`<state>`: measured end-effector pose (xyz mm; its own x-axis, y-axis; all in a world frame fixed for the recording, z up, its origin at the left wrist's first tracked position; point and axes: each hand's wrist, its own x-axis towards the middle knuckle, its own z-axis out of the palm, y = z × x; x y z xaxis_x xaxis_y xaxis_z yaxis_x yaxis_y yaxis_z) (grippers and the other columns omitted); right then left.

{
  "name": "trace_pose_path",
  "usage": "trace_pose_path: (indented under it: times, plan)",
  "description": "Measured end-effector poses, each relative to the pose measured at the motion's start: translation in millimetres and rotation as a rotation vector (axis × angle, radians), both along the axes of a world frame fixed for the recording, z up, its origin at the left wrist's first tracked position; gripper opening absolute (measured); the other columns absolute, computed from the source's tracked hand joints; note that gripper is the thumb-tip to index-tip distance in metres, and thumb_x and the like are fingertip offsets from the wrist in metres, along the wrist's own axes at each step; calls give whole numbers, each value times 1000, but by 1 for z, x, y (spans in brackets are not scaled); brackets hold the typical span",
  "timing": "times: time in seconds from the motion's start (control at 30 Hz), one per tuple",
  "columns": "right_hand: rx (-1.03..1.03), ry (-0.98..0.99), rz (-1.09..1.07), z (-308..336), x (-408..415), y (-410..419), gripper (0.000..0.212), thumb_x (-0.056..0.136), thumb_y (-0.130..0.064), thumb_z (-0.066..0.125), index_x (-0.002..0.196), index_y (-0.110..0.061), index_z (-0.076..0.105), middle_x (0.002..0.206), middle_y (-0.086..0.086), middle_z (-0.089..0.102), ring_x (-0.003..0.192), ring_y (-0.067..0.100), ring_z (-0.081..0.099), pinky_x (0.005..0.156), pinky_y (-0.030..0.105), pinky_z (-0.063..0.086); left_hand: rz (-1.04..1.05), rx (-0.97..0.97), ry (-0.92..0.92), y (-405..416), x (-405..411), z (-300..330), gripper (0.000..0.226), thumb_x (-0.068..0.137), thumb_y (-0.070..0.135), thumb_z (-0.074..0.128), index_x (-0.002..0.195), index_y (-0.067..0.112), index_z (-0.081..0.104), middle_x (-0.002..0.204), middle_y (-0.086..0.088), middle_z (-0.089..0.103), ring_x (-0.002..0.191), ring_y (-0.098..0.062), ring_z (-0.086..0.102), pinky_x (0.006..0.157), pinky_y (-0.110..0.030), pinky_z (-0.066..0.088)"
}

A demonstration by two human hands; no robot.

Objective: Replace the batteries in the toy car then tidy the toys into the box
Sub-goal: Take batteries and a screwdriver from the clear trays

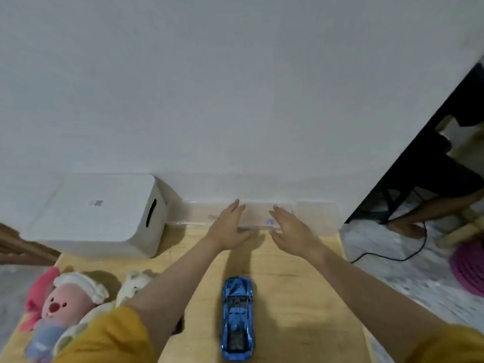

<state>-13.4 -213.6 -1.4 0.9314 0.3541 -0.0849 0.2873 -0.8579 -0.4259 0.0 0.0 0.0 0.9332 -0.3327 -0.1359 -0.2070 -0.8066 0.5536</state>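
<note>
Both hands reach forward over the light wooden desk (288, 271), fingers straight and spread, holding nothing. The left hand (229, 227) and right hand (290, 227) flank a clear, shallow plastic box (258, 217) at the desk's far edge against the wall; what lies inside cannot be told. Behind the hands, between the forearms, sits the shiny blue toy car (237, 318). Left of the left hand stands a white closed storage box (104, 216); nearer the left elbow lie a pink plush doll in a white bonnet (62, 307) and a small white plush toy (135, 284).
</note>
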Motion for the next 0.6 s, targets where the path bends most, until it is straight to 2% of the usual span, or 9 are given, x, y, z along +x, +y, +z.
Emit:
trace_pose_path:
  times: [0.2, 0.27, 0.4, 0.47, 0.53, 0.6]
  plan:
    - [-38, 30, 44, -25, 23, -3, 53, 94, -26, 48, 144, -15, 34, 156, 3, 24, 145, 18, 20, 114, 37, 30, -7, 0, -36, -9, 23, -25, 69, 87, 24, 65, 146, 10, 33, 158, -4, 18, 146, -17, 18, 113, -24, 20]
    - [-51, 10, 51, -30, 27, -5, 50, 94, -24, 49, 141, -13, 40, 155, 5, 27, 144, 20, 22, 113, 38, 31, -32, -8, -49, -10, 31, -32, 65, 86, 20, 66, 144, 10, 38, 157, -3, 21, 145, -17, 21, 113, -25, 23]
    - [-3, -87, 30, -41, 27, -6, 41, 89, -17, 59, 129, -8, 55, 146, 11, 43, 137, 26, 37, 105, 43, 43, -8, -1, -97, -9, 36, -45, 59, 82, 13, 68, 137, 15, 50, 154, 3, 30, 141, -12, 29, 107, -27, 35]
    - [-15, -130, 21, -42, 28, -4, 37, 87, -17, 63, 123, -8, 60, 141, 10, 49, 133, 26, 44, 98, 41, 48, 9, 3, -151, -8, 36, -48, 57, 79, 12, 69, 134, 18, 54, 152, 7, 34, 139, -10, 33, 100, -28, 43]
    - [-27, -191, 26, -41, 29, -3, 34, 79, -14, 73, 111, -8, 67, 128, 12, 61, 120, 27, 58, 82, 38, 57, 11, -4, -193, -7, 35, -49, 57, 76, 12, 71, 131, 19, 57, 149, 7, 39, 136, -10, 39, 94, -29, 48]
    - [-39, -247, 32, -40, 28, -2, 33, 70, -10, 79, 102, -8, 70, 118, 12, 67, 108, 26, 65, 69, 35, 58, -8, -6, -223, -5, 35, -50, 56, 74, 13, 71, 129, 18, 59, 147, 5, 43, 133, -12, 44, 89, -30, 51]
